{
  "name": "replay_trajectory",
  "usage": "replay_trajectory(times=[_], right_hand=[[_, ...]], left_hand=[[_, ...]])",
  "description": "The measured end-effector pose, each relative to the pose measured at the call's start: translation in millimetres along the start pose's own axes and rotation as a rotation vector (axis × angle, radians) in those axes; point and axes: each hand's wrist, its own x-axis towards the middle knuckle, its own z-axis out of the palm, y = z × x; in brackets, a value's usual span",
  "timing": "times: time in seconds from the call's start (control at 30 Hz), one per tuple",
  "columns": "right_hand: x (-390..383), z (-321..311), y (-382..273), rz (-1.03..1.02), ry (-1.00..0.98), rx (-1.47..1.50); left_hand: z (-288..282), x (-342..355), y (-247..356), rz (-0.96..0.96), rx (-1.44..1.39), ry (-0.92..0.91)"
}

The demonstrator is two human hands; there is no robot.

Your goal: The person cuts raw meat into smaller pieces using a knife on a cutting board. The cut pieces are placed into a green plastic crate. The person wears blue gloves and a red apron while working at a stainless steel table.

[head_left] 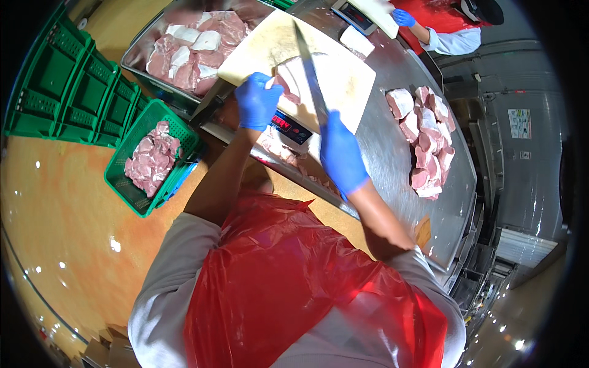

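Note:
My left hand [257,103], in a blue glove, is closed at the left end of a piece of raw meat [287,89] with a pale fat layer. The meat lies on a white cutting board [250,54]. My right hand [341,154], also gloved in blue, is wrapped round the handle of a long knife. The knife blade [311,75] points away from me and passes over the meat. I cannot tell whether its edge is in the meat. Just in front of the board shows a digital scale [291,127] with a lit red display.
A metal tub [136,61] of meat pieces stands at far left, a green basket [114,161] of trimmings below it. Green crates [67,92] stand left. Cut meat pieces [429,138] lie on the steel table [386,159]. Across it, a co-worker's gloved hand [403,17] touches another board.

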Motion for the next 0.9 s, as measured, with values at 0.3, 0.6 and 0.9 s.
replay_trajectory(times=[0.3,0.6,0.9], right_hand=[[57.2,39.1,-9.0,0.010,-0.205,-0.135],[-109.7,-53.5,46.2,0.198,-0.315,-0.052],[-79.0,-35.5,67.2,0.201,0.315,0.269]], left_hand=[[-3.9,-3.7,-28.7,0.077,0.085,-0.022],[-222.2,-17.4,-127.5,-0.332,0.554,-0.127],[8.7,89.3,18.8,0.309,0.501,-0.705]])
